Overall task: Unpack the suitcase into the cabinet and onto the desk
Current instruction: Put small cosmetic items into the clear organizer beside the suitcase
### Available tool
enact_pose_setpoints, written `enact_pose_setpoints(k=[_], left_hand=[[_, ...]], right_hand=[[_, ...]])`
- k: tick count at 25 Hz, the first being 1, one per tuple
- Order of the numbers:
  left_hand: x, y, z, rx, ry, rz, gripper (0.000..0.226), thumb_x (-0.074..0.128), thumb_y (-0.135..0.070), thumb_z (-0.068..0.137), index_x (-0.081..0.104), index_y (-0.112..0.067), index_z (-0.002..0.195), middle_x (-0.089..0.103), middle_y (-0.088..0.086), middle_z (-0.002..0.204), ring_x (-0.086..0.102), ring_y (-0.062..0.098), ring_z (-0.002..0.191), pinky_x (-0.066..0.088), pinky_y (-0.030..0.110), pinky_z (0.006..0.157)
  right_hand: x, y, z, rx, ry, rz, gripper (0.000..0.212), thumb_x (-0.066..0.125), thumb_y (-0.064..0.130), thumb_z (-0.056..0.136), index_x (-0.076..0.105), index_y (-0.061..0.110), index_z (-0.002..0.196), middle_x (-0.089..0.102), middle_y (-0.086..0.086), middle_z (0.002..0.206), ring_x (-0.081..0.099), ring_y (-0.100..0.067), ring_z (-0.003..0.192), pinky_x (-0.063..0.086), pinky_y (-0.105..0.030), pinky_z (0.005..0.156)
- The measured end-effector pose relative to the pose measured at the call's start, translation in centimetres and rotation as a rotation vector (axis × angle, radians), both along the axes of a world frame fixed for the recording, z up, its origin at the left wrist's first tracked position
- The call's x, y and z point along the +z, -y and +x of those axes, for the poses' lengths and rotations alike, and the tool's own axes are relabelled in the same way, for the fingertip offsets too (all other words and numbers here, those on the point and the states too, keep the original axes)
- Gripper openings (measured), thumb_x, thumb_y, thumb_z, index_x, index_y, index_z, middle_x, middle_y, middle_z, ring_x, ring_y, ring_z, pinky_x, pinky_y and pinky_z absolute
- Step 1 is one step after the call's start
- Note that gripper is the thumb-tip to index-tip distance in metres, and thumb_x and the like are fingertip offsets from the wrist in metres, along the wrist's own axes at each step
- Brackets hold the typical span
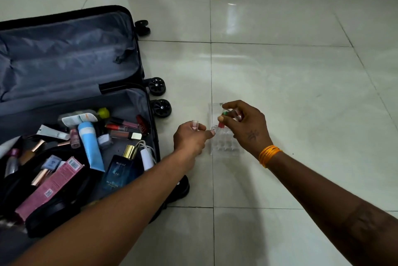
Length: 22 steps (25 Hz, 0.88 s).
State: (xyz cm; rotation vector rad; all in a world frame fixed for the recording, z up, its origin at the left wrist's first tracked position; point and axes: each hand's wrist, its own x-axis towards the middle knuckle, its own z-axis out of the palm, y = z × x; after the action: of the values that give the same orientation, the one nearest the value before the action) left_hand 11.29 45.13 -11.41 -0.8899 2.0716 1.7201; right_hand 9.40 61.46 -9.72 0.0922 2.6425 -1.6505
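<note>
While the open suitcase (pixel 71 84) lies flat on the tiled floor (pixel 290 76) at the left, both hands work just beside its wheeled end over a clear plastic organiser (pixel 224 147) with a grid of small compartments. That organiser sits on the floor between the two hands. The right hand (pixel 247 125), with orange bangles (pixel 269 154) at the wrist, pinches a small lipstick-like tube (pixel 223 118) with a green top and red lower part between thumb and fingertips, holding it roughly upright right above the organiser's far compartments; whether its tip is already inside one I cannot tell. The left hand (pixel 190 138) has its fingers curled around a small clear cap (pixel 195 124), with one fingertip touching the organiser's left edge. Inside the suitcase's near half lie many cosmetics, among them a light blue tube (pixel 90 145), a blue perfume bottle (pixel 120 171) with a gold cap, a pink box (pixel 49 188) and several lip glosses (pixel 122 127)
</note>
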Motion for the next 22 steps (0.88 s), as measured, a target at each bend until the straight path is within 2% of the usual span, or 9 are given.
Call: enact_pose_setpoints(k=[4, 10, 12, 14, 16, 18, 20, 22], left_hand=[[-0.2, 0.2, 0.5, -0.021, 0.022, 0.013, 0.025, 0.084, -0.014, 0.074, 0.072, -0.013, 0.096, 0.069, 0.001, 0.077, 0.053, 0.016, 0.059, 0.043, 0.022, 0.049], [-0.3, 0.3, 1.0, -0.035, 0.034, 0.034, 0.031, 0.088, -0.015, 0.073, 0.071, -0.015, 0.098, 0.067, 0.002, 0.078, 0.054, 0.017, 0.06, 0.045, 0.024, 0.053], [-0.3, 0.5, 1.0, -0.03, 0.035, 0.044, 0.031, 0.088, -0.017, 0.073, 0.07, -0.016, 0.099, 0.067, 0.002, 0.08, 0.055, 0.017, 0.063, 0.046, 0.025, 0.055], [-0.2, 0.7, 1.2, -0.003, 0.002, 0.039, 0.029, 0.084, -0.027, 0.08, 0.068, -0.019, 0.103, 0.069, 0.0, 0.09, 0.058, 0.016, 0.068, 0.047, 0.027, 0.057], [0.1, 0.7, 1.2, 0.019, -0.055, 0.049, 0.021, 0.069, -0.035, 0.091, 0.064, -0.021, 0.106, 0.067, 0.001, 0.098, 0.058, 0.016, 0.073, 0.048, 0.029, 0.059], [0.6, 0.8, 1.2, 0.05, -0.088, 0.133, 0.02, 0.054, -0.035, 0.096, 0.063, -0.019, 0.105, 0.063, 0.004, 0.095, 0.057, 0.018, 0.073, 0.048, 0.032, 0.061], [0.9, 0.7, 1.2, 0.102, -0.105, 0.238, 0.032, 0.047, -0.037, 0.092, 0.066, -0.015, 0.105, 0.058, 0.005, 0.088, 0.055, 0.02, 0.07, 0.048, 0.034, 0.06], [1.0, 0.7, 1.3, 0.125, -0.134, 0.277, 0.036, 0.044, -0.036, 0.094, 0.068, -0.012, 0.105, 0.054, 0.004, 0.081, 0.054, 0.02, 0.066, 0.05, 0.034, 0.059]], right_hand=[[-0.3, 0.5, 0.5, 0.04, -0.112, 0.08, 0.026, 0.084, 0.026, 0.084, 0.069, 0.031, 0.105, 0.068, 0.008, 0.078, 0.062, -0.002, 0.072, 0.049, -0.022, 0.069], [-1.8, 0.0, 2.0, 0.201, -0.215, 0.339, 0.027, 0.083, 0.031, 0.084, 0.065, 0.033, 0.105, 0.061, 0.019, 0.078, 0.057, -0.007, 0.069, 0.054, -0.035, 0.067], [-1.7, 0.0, 2.3, 0.201, -0.219, 0.362, 0.036, 0.084, 0.035, 0.084, 0.066, 0.033, 0.116, 0.065, 0.017, 0.09, 0.058, -0.004, 0.077, 0.055, -0.031, 0.074], [-1.1, 0.0, 2.2, 0.132, -0.137, 0.301, 0.045, 0.081, 0.042, 0.086, 0.059, 0.032, 0.125, 0.065, 0.012, 0.089, 0.06, -0.003, 0.081, 0.051, -0.018, 0.075], [-0.4, 0.0, 2.0, -0.007, 0.03, 0.078, 0.028, 0.066, 0.042, 0.095, 0.055, 0.023, 0.113, 0.062, 0.005, 0.081, 0.059, -0.012, 0.074, 0.052, -0.026, 0.066], [0.2, -0.4, 1.7, -0.113, 0.227, -0.238, 0.019, 0.053, 0.03, 0.099, 0.056, 0.012, 0.101, 0.063, -0.007, 0.079, 0.052, -0.023, 0.066, 0.053, -0.034, 0.054], [0.7, -1.2, 1.6, -0.144, 0.328, -0.369, 0.014, 0.054, 0.018, 0.1, 0.062, 0.007, 0.098, 0.063, -0.011, 0.082, 0.053, -0.025, 0.064, 0.058, -0.038, 0.059], [0.9, -1.6, 1.9, -0.112, 0.298, -0.358, 0.01, 0.06, 0.011, 0.1, 0.069, 0.009, 0.102, 0.067, -0.007, 0.088, 0.063, -0.021, 0.073, 0.06, -0.04, 0.071]])
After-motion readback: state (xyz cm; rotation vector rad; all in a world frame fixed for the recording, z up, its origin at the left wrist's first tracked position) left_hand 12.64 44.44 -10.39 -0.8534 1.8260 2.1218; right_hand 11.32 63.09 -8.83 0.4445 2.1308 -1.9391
